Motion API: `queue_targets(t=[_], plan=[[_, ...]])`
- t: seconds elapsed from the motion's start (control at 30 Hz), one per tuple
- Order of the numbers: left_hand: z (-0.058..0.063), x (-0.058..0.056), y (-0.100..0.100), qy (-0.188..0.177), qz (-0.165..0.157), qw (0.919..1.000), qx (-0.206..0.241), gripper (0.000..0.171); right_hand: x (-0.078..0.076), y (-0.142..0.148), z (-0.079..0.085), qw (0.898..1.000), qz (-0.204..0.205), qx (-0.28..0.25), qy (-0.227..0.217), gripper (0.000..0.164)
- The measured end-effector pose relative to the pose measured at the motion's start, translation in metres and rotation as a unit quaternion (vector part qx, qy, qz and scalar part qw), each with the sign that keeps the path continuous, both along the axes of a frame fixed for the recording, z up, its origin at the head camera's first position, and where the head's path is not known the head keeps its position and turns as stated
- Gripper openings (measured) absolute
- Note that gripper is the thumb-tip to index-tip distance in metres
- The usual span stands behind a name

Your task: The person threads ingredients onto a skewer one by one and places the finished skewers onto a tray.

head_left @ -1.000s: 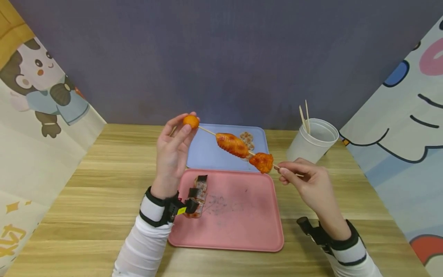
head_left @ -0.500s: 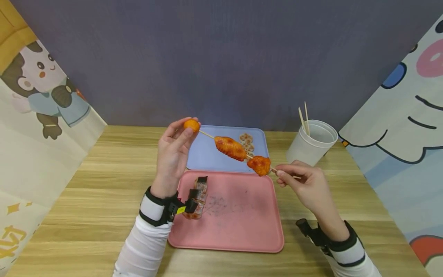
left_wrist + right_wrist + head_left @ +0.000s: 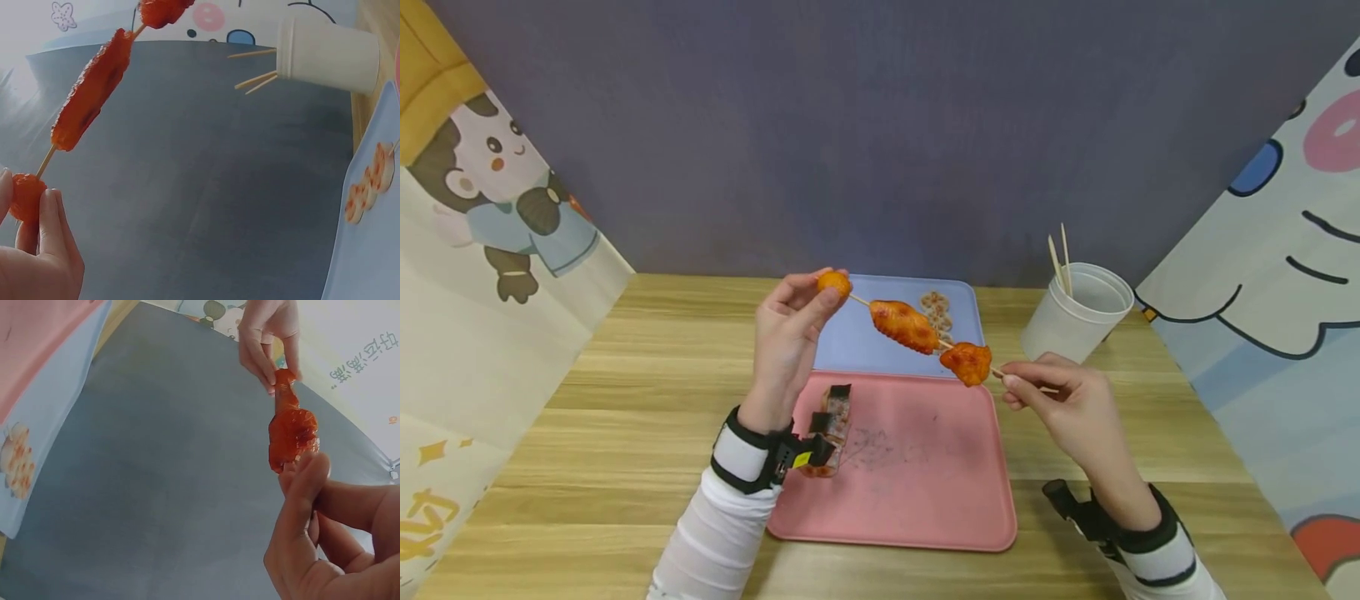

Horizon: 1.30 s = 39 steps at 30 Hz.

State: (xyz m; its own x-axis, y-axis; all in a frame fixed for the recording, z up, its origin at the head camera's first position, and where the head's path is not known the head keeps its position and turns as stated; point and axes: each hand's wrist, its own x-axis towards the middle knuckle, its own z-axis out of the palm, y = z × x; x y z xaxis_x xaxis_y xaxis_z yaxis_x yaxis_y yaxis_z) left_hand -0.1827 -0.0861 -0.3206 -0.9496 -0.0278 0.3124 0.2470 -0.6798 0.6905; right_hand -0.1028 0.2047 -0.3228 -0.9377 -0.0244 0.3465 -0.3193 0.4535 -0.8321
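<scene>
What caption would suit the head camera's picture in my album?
Left hand pinching an orange ball, right hand pinching the stick: a three-piece skewer held above a wood-grain table.

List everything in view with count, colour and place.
Table: one, brown, beneath
Far tray: one, blue, on table
Near tray: one, pink, on table
Skewer: one, pale, raised
Ball: one, orange, skewer's left end
Wing: one, orange, skewer's middle
Chunk: one, orange, skewer's right
Slices: at least three, whitish, far tray
Snacks: unclear count, black and pale, near tray
Cup: one, white, right of far tray
Loose sticks: at least three, pale, in cup
Back panel: one, grey, behind
Side panels: two, pale, either side
Left grip: one, bare, pinching ball
Right grip: one, bare, pinching skewer
Straps: two, black and white, wrists
Sleeves: two, white, forearms
</scene>
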Motion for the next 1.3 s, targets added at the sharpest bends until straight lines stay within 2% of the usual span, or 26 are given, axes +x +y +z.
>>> queue_targets(t=[0.27, 0.53, 0.73, 0.87, 0.97, 1.13, 1.3], plan=[[-0.003, 0.001, 0.006, -0.008, -0.004, 0.9999, -0.005, 0.011, 0.007, -0.005, 0.003, 1.0, -0.015, 0.011, 0.013, 0.012], [-0.005, -0.001, 0.002, -0.017, 0.007, 0.9998, -0.003, 0.012, 0.007, -0.013, -0.001, 1.0, 0.01, 0.019, -0.016, 0.013], [-0.007, -0.004, 0.003, -0.023, 0.007, 0.9997, -0.009, 0.011, 0.007, -0.012, -0.003, 0.999, 0.014, 0.016, -0.031, 0.013], [-0.008, -0.005, 0.002, -0.023, 0.006, 0.9996, -0.013, 0.01, 0.006, -0.011, -0.001, 0.999, 0.032, 0.028, -0.032, 0.013], [-0.008, -0.007, 0.004, -0.02, 0.002, 0.9997, -0.013, 0.011, 0.005, -0.009, 0.001, 0.996, 0.059, 0.03, -0.061, 0.014], [-0.009, -0.008, 0.009, -0.014, -0.003, 0.9996, -0.023, 0.014, 0.002, -0.009, 0.001, 0.982, 0.111, 0.045, -0.146, 0.018], [-0.012, -0.01, 0.013, -0.016, -0.023, 0.9992, -0.029, 0.017, -0.002, -0.007, -0.005, 0.972, 0.152, 0.064, -0.164, 0.017]])
